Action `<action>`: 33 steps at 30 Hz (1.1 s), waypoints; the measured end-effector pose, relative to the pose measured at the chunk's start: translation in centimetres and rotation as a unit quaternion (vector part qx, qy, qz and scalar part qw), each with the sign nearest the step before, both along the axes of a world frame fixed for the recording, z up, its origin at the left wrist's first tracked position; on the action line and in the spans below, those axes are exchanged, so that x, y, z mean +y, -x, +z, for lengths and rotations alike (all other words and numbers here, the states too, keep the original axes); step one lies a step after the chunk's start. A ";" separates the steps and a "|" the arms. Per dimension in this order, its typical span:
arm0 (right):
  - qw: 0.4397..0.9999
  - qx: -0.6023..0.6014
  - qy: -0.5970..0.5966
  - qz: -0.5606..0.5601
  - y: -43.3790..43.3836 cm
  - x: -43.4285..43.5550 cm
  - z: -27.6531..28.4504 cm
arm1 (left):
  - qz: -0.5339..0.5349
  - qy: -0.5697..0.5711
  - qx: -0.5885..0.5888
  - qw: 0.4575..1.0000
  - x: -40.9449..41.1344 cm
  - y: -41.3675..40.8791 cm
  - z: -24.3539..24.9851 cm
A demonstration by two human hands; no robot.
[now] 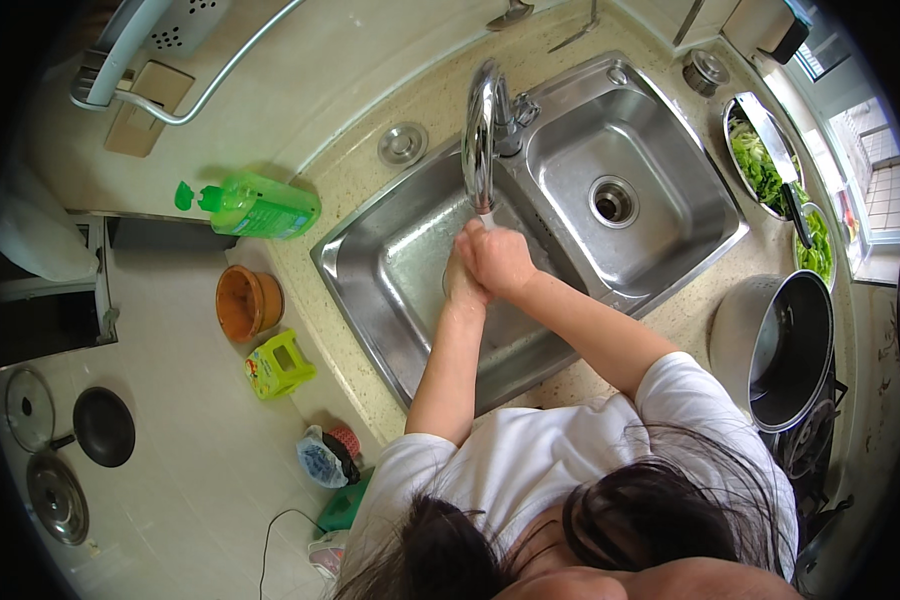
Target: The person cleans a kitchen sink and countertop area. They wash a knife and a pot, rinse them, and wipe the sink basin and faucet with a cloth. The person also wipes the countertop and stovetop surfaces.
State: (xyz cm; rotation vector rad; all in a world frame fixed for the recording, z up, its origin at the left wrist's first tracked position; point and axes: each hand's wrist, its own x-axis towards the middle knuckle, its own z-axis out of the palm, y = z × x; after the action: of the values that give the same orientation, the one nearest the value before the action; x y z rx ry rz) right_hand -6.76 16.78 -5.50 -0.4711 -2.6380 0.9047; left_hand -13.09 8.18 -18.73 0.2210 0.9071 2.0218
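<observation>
My two hands are pressed together under the spout of a chrome faucet [480,135], above the left basin of a stainless steel double sink [412,262]. My right hand [501,259] lies over my left hand [465,274] and covers much of it. Water from the spout meets the hands. I see no object between them, though the palms and most fingers are hidden. The wrists and forearms look wet. In the right basin, the drain [613,202] is bare.
A green soap bottle [266,206] and a round metal strainer [403,145] stand left of the faucet. At right are a kitchen knife [766,139] across a bowl of chopped greens [754,161], a second bowl of greens [815,244] and a large pot [742,337].
</observation>
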 end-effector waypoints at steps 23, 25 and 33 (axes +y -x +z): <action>0.789 0.127 0.590 -0.112 0.4 3.4 -1.2 | 0.079 0.245 0.217 0.942 1.4 -1.8 7.8; 0.744 0.147 0.648 -0.068 0.3 3.1 -0.4 | 0.061 0.272 0.246 0.928 1.2 -2.1 7.5; 0.864 0.094 0.473 -0.146 -1.2 6.3 1.3 | 0.159 0.337 0.573 0.730 3.1 -0.7 10.3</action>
State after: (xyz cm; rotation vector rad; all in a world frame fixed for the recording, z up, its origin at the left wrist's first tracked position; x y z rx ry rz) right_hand -5.55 23.04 -4.21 -0.9008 -1.7074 1.9724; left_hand -12.42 11.23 -8.45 1.0111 2.5171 1.5300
